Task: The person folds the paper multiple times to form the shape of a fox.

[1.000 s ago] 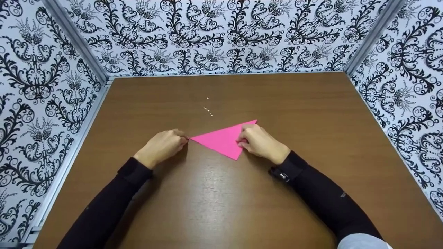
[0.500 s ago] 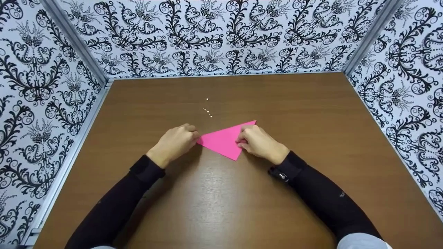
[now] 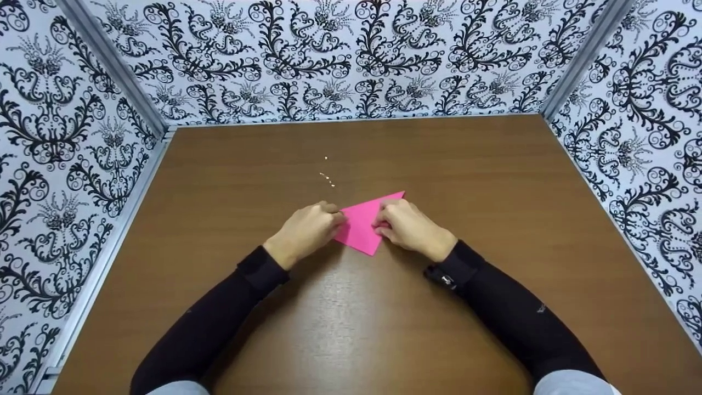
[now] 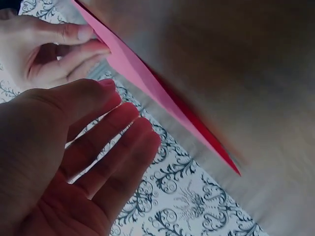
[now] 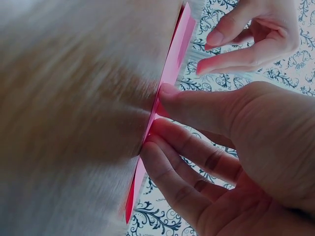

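Note:
A folded sheet of pink paper [image 3: 357, 237] lies on the brown table between the hands, its layers slightly parted at the edge in the left wrist view. My right hand [image 3: 412, 229] holds it at its right side; in the right wrist view, thumb and fingertips meet the paper [image 5: 167, 73]. The left hand [image 3: 308, 229] hovers over the paper's left part, hiding the pointed end from the head camera. Seen from the left wrist, that hand's fingers [image 4: 125, 132] are loosely bent with nothing between them, a small gap from the paper.
Several tiny white specks [image 3: 328, 178] are on the table [image 3: 247, 164] beyond the paper. Black-and-white patterned panels [image 3: 329, 60] wall the table at the back and both sides, joined by grey metal posts.
The left hand has left the paper's left tip and moved rightward over the sheet toward the right hand. The right hand and the paper stay almost where they were.

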A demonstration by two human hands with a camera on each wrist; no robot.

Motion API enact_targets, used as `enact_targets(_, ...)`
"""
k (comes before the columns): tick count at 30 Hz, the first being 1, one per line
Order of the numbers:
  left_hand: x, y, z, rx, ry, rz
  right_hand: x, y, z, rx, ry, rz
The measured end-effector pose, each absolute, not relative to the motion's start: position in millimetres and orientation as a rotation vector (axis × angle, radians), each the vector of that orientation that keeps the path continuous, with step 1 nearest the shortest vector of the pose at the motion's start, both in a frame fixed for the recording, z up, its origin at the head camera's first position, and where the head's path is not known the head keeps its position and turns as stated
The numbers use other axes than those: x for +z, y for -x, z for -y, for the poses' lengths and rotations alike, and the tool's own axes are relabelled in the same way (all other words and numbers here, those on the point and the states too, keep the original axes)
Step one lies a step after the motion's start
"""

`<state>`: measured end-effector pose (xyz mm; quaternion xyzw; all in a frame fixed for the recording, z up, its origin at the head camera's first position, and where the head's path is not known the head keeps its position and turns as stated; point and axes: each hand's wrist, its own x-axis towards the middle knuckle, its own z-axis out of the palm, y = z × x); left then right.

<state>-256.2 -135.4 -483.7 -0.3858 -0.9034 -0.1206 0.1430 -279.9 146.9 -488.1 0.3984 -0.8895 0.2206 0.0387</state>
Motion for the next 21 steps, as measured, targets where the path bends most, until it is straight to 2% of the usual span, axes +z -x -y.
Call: enact_targets(21,-492.9,257.0,121.1,-0.513,1.114,2.766,-486.1,279.3,-146.4,0.662,-1.213,2.754)
